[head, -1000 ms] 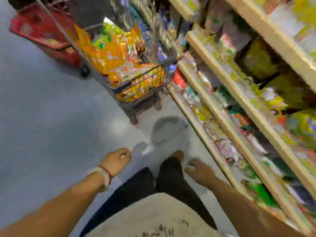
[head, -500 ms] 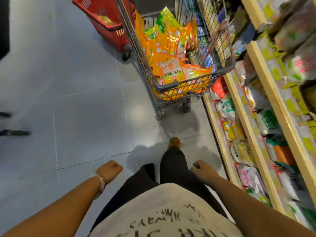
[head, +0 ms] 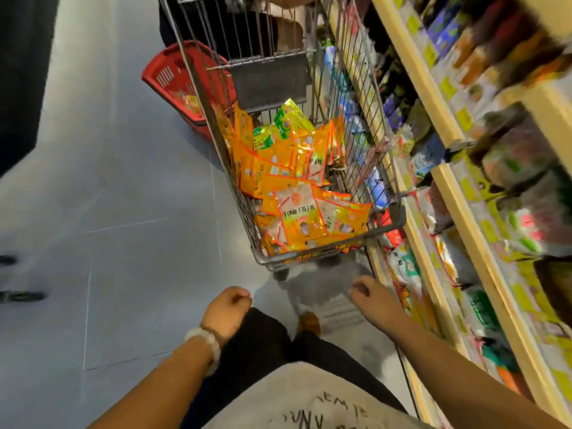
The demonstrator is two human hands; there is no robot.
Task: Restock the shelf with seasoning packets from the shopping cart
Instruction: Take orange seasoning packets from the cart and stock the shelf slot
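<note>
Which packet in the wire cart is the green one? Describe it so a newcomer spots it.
Start at the grey wire shopping cart parked against the wooden shelves. Its basket is heaped with orange seasoning packets. At the far end of the heap, a bright green and yellow packet sticks up, the only green-topped one standing above the orange.

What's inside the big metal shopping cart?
The shopping cart holds a heap of orange seasoning packets, with some green packets toward the back. Whatever lies beneath the heap is covered. Neither hand is in the cart.
</note>
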